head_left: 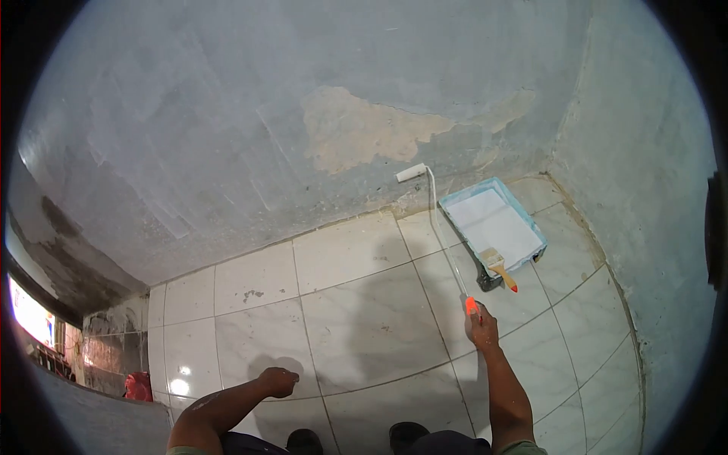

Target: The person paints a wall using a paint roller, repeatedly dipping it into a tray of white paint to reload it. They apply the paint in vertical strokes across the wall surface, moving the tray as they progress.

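A long-handled paint roller [453,265] is in my right hand [482,326], which is wrapped round its orange grip. The white roller head [411,174] is at the far end of the rod, beside the lower part of the grey wall. Just right of the rod lies a blue-rimmed paint tray [523,208] holding white paint. A brush [500,268] with a wooden, red-tipped handle rests on the tray's near edge. My left hand [278,382] is closed over the floor at the lower left, with its fingers curled; whatever it may hold is hidden.
The grey wall [205,114] ahead has a peeled beige patch [364,129]. Another wall [644,189] stands at the right. White floor tiles [356,265] lie below, with my dark shoes [409,434] at the bottom. A red object [138,386] sits at the lower left near a bright opening.
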